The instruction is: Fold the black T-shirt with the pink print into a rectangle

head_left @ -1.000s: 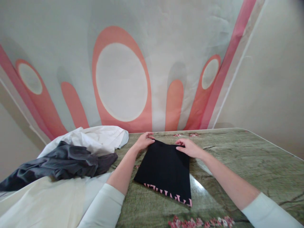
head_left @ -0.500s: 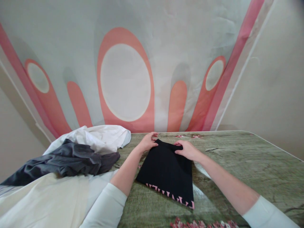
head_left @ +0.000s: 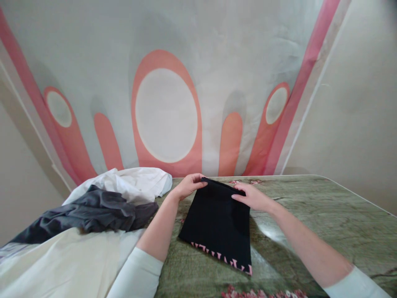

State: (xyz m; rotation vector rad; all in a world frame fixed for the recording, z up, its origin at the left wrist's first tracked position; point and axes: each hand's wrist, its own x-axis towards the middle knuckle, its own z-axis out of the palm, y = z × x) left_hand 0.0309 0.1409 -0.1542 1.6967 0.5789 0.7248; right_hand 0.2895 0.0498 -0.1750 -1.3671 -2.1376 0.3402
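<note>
A folded black garment (head_left: 218, 223) with pink lettering along its near edge lies on the wood-patterned table; its exact kind does not show. At its far left corner my left hand (head_left: 190, 186) is closed, thumb on top and fingers behind the edge. My right hand (head_left: 252, 197) pinches the far right corner in the same way. Between the two hands the far edge runs fairly straight and looks slightly raised. The near edge rests on the tabletop.
To the left lie a white cloth (head_left: 136, 182), a crumpled dark grey garment (head_left: 96, 211) and a cream cloth (head_left: 71, 265). The table (head_left: 335, 219) reaches back to a wall (head_left: 254, 54) with coral and pink shapes. Printed flowers (head_left: 248, 293) show near the front.
Both hands have taken hold of the far corners and moved slightly apart. The garment's far edge, wavy before, is now drawn straighter. The view has tilted up a little.
</note>
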